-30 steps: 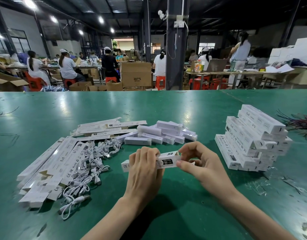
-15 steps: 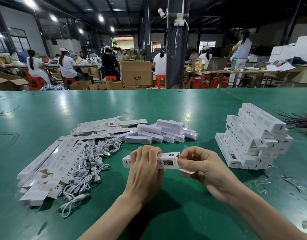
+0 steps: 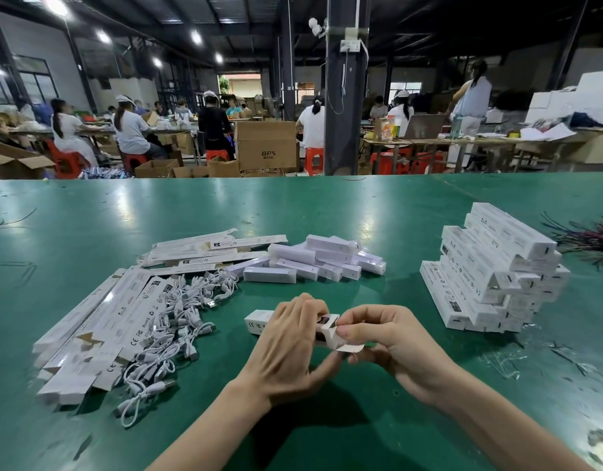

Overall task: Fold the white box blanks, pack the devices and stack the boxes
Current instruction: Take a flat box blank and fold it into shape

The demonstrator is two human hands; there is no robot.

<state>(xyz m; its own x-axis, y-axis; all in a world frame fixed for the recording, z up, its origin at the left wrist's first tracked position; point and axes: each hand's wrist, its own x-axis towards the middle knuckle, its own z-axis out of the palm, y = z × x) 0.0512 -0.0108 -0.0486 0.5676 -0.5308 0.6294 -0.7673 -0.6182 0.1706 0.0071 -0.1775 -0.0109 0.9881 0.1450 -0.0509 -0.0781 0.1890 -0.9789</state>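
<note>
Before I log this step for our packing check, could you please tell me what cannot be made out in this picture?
Head view: what is inside the box; its walls and the left hand gripping it hide that.
Head view: how far the end flap is tucked; the right hand pinching it covers it.
Head view: small print on the flat blanks; too small.
Head view: the wire bundle; cut off by the right edge.

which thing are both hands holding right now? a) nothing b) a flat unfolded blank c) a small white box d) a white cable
c: the left hand grips the small white box and the right hand pinches its end flap, while the cables lie apart on the left.
</note>
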